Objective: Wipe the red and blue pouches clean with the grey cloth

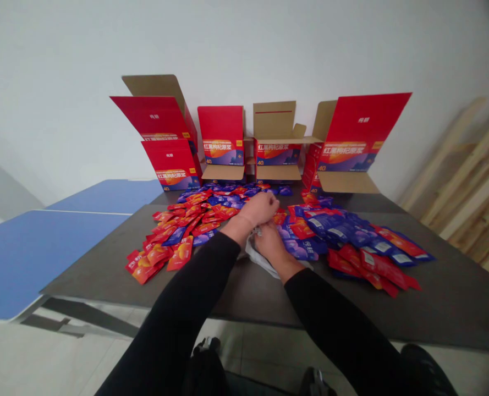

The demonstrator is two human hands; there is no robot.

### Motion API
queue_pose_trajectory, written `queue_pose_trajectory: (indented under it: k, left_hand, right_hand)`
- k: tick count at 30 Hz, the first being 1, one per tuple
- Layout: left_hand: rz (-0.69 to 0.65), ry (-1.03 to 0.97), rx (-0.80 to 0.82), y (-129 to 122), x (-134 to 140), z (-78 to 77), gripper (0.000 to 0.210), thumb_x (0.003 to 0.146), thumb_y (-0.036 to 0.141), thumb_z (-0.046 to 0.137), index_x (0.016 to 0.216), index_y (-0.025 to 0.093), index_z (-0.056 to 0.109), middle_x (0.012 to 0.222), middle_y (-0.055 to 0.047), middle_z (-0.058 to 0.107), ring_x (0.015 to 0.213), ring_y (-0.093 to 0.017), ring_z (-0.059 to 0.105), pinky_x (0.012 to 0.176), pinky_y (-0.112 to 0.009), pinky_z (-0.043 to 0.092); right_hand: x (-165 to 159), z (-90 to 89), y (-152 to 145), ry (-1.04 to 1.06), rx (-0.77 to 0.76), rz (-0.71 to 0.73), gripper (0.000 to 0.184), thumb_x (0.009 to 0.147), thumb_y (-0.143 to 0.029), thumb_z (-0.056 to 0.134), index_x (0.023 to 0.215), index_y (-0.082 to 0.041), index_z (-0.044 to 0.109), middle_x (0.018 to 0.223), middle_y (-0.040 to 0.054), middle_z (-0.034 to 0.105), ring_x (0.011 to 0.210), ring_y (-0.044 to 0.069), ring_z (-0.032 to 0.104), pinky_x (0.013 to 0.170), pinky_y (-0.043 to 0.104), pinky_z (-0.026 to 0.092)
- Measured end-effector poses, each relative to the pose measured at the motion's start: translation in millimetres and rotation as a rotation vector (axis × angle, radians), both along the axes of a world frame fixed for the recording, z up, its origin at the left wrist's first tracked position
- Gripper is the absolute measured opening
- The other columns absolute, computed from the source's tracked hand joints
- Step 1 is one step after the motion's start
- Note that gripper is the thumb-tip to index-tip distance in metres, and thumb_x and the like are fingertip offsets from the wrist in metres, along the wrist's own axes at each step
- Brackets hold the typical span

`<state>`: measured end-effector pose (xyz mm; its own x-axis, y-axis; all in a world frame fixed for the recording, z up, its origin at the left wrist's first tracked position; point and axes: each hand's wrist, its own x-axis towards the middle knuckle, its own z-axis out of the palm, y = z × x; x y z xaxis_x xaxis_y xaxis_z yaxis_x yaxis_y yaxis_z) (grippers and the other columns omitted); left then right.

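Observation:
My left hand (261,208) is closed in a fist over the middle of the table, its knuckles turned away; what its fingers hold, if anything, is hidden. Just below and to the right, my right hand (270,242) is closed on a thin white plastic bag (264,265). The bag lies crumpled under and beside that hand, a gathered bit of it showing between the two wrists. Red and purple sachets (297,247) lie right beside my right hand. A heap of mostly red sachets (194,212) spreads to the left of my left hand.
On the dark grey table (116,275), more purple and red sachets (351,231) are piled at the right. Open red cartons (223,135) line the back by the wall. A blue table (62,242) adjoins at left; wooden planks (467,165) lean at right.

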<state>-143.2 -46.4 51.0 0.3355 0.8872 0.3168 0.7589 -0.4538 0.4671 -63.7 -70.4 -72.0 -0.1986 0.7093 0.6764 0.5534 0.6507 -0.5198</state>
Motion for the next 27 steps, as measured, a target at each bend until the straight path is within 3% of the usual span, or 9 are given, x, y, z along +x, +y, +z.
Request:
queue_pose_trajectory:
  k: [3,7,10,17,21,27]
  left_hand:
    - [0.137,0.173,-0.187,-8,-61,-2.9,0.018,0.085,0.023,0.057,0.079,0.015,0.072,0.076,-0.01,0.07,0.075,-0.021,0.063,0.079,-0.028,0.047]
    - [0.177,0.426,-0.405,-22,-124,-19.0,0.002,0.068,0.021,0.071,0.069,0.019,0.07,0.08,-0.012,0.072,0.087,-0.028,0.069,0.086,-0.032,0.049]
    - [0.234,0.528,-0.467,-33,-150,-33.8,0.017,0.058,0.021,0.078,0.074,0.02,0.071,0.091,-0.016,0.075,0.095,-0.034,0.07,0.088,-0.038,0.05]
    - [0.398,0.417,-0.416,-35,-163,-53.4,0.027,0.05,0.016,0.083,0.075,0.02,0.074,0.097,-0.017,0.076,0.101,-0.038,0.07,0.095,-0.042,0.05]
    - [0.368,0.463,-0.377,-30,-165,-61.0,0.023,0.06,0.013,0.077,0.082,0.019,0.075,0.107,-0.019,0.075,0.11,-0.038,0.067,0.1,-0.042,0.047]
    - [0.388,0.371,-0.31,-33,-159,-63.7,0.014,0.074,0.011,0.066,0.084,0.016,0.073,0.109,-0.021,0.073,0.117,-0.036,0.064,0.107,-0.041,0.042]
  right_hand:
    - [3,-1.0,-1,0.002,-0.03,0.016,0.041,0.077,0.001,0.053,0.111,-0.018,0.069,0.112,0.0108,0.067,0.111,0.026,0.06,0.105,0.045,0.049]
    - [5,-1.6,-1,0.039,-0.032,0.047,0.046,0.074,0.001,0.051,0.112,-0.019,0.068,0.113,0.0102,0.065,0.112,0.026,0.059,0.106,0.044,0.049]
    - [4,-1.9,-1,0.039,-0.028,0.027,0.045,0.074,0.0,0.05,0.11,-0.019,0.069,0.111,0.0099,0.065,0.11,0.025,0.059,0.106,0.043,0.049]
    - [5,-2.1,-1,0.043,-0.028,0.016,0.046,0.074,-0.001,0.05,0.11,-0.021,0.07,0.11,0.009,0.066,0.108,0.025,0.06,0.105,0.044,0.05]
    - [5,-2.0,-1,0.042,-0.028,0.026,0.045,0.075,-0.001,0.049,0.11,-0.02,0.07,0.111,0.0095,0.066,0.109,0.025,0.06,0.106,0.044,0.049]
    - [4,-2.2,-1,0.045,-0.032,0.032,0.046,0.073,0.0,0.049,0.11,-0.02,0.07,0.112,0.01,0.066,0.11,0.026,0.06,0.106,0.045,0.049]
